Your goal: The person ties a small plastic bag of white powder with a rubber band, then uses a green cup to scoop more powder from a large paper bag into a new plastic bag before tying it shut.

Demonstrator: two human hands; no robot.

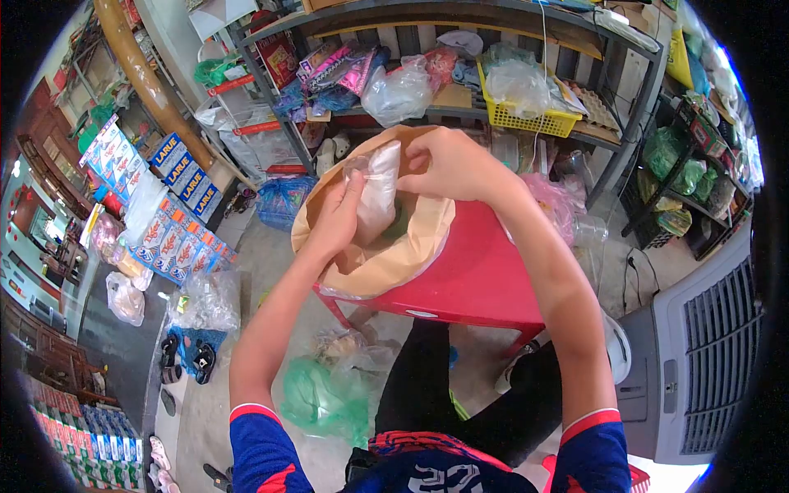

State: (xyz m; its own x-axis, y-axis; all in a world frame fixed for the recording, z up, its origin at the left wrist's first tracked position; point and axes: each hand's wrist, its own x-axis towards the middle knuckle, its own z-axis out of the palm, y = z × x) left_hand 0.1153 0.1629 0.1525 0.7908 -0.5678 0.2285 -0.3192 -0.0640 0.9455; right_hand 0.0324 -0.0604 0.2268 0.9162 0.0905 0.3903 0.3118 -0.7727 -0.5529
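A small clear plastic bag of white contents (380,193) stands upright over the mouth of a large brown paper sack (386,275). My left hand (339,215) is closed on the bag's left side, thumb pointing up along it. Close to the bag's right side is my right hand (448,164), its fingers curled in a pinch; whatever they hold is too small to make out. The sack's rim is folded outward, and something green shows inside it. Under the sack is a red plastic table (485,267).
A metal shelf holds plastic bags and a yellow basket (530,115) behind the table. Drink cartons (177,238) are stacked at left. A green plastic bag (325,398) lies on the floor by my legs. A grey air cooler (699,370) stands at right.
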